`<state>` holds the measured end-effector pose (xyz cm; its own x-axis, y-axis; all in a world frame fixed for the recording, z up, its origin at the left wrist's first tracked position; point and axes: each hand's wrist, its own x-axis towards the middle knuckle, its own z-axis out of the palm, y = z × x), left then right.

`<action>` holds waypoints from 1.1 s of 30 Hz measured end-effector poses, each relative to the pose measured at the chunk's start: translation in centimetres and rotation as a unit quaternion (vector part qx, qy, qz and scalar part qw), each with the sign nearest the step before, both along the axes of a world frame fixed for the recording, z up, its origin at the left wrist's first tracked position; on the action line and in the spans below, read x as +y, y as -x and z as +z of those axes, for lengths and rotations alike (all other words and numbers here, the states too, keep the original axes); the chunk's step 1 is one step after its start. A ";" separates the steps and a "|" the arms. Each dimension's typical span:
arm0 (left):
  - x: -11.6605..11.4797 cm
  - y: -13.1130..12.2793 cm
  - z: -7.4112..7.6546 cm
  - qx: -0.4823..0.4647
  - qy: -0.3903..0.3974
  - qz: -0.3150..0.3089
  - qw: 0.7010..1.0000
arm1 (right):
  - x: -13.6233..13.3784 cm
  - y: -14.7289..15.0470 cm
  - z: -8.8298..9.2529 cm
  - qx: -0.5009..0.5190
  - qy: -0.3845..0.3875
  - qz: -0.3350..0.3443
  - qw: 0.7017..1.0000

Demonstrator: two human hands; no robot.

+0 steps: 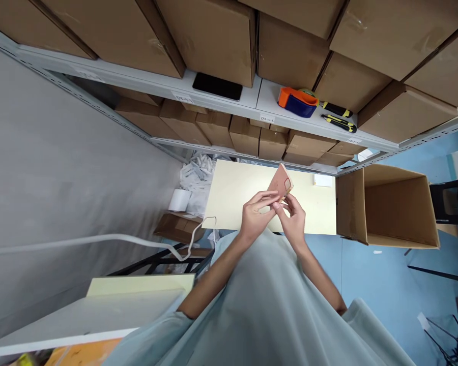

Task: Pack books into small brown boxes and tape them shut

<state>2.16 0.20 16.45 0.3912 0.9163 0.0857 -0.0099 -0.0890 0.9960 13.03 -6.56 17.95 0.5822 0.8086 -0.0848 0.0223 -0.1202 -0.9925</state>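
Observation:
Above the cream tabletop (232,195), a thin pink rectangular packet (280,182) is held up at a tilt, with a dark red outlined mark near one corner. Whether it is a box, a case or a booklet I cannot make out. My left hand (256,213) grips its lower left part, fingers lying along the face. At its lower right edge, my right hand (293,217) pinches with thumb and fingers, and the two thumbs nearly meet. The fingers hide the packet's lower end.
Cardboard boxes (209,35) fill the shelves ahead. On the shelf edge lie a black phone (217,87), an orange-and-blue tape dispenser (297,102) and box cutters (339,123). An open carton (400,203) stands right of the table; a white cable (118,237) crosses at left.

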 end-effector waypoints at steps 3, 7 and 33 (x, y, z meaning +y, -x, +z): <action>0.0 0.1 -0.2 0.016 -0.024 -0.028 0.999 | 0.3 -0.9 -0.2 0.005 0.015 -0.011 1.000; 2.0 1.0 -0.6 0.028 0.013 0.011 0.999 | 0.1 -3.1 0.2 0.047 0.021 0.004 0.999; -0.3 0.3 0.7 0.031 -0.045 -0.015 0.998 | 0.2 0.2 0.2 0.020 0.005 0.000 1.000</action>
